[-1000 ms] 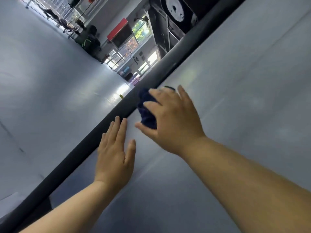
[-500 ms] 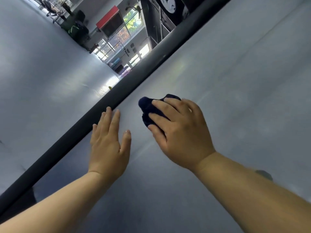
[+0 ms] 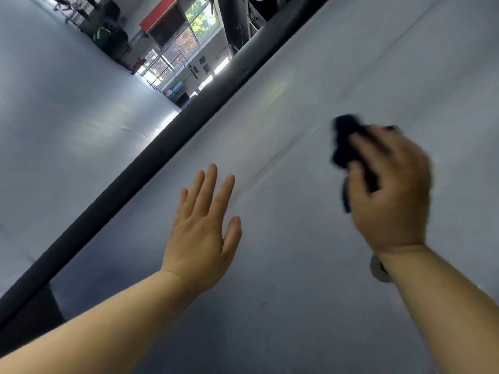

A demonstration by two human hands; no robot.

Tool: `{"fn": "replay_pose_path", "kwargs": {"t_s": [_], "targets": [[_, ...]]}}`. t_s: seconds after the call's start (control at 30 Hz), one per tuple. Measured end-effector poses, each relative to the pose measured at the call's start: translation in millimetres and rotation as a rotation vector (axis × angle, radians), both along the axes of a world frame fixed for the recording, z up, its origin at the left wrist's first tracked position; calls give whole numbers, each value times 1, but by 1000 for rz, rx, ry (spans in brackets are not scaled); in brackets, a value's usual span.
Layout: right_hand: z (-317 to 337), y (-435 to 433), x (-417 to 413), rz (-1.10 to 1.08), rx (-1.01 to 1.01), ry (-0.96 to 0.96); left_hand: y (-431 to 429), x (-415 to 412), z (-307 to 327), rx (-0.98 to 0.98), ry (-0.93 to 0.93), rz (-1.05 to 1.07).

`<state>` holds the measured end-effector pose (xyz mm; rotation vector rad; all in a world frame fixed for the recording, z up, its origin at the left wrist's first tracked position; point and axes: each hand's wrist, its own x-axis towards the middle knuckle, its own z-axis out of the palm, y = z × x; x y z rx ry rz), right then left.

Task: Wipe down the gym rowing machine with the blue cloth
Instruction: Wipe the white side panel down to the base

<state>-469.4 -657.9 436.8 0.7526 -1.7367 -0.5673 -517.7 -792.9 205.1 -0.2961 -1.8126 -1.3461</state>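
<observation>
- Room: a gym hall seen at a tilt. There are windows (image 3: pixel 186 47) at the far end with a red panel (image 3: pixel 159 14) above them. The dark equipment beside them is too small for me to name.
- Floor (image 3: pixel 81 109): pale grey and glossy with faint seams. It lies on both sides of the rail.
- Rail (image 3: pixel 151 163): a dark bar running diagonally from lower left to upper right. I take it for the rower's beam.
- Left hand (image 3: pixel 202 228): flat, with the fingers straight and close and the thumb apart, holding nothing. It is just right of the rail, and I cannot tell whether it touches the floor.
- Right hand (image 3: pixel 391 190): blurred, with the fingers curled round the cloth.
- Cloth (image 3: pixel 347 141): dark blue and bunched, sticking out past the fingertips. It is over the floor, well apart from the rail.
- Risk: a stroke from here would, I judge, wipe the floor and carry its grit back to the rail.
- Risk: the wadded cloth gives little contact, so patches of the rail could be skipped.
- Risk: the blur suggests a fast sweep, and a loose grip might let the cloth slip.
- Risk: most of the machine is out of view, so I cannot judge how much has been wiped.
</observation>
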Motion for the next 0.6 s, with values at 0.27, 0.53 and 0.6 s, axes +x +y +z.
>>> {"fn": "replay_pose_path", "kwargs": {"t_s": [0.27,0.53,0.6], "targets": [[-43,15,16,-64,449,-254,13,4,8,-101,106,25],[-36,40,28,-80,-82,-64,20,4,12,-124,179,76],[-62,50,32,-87,265,-233,20,5,15,-142,201,93]]}}
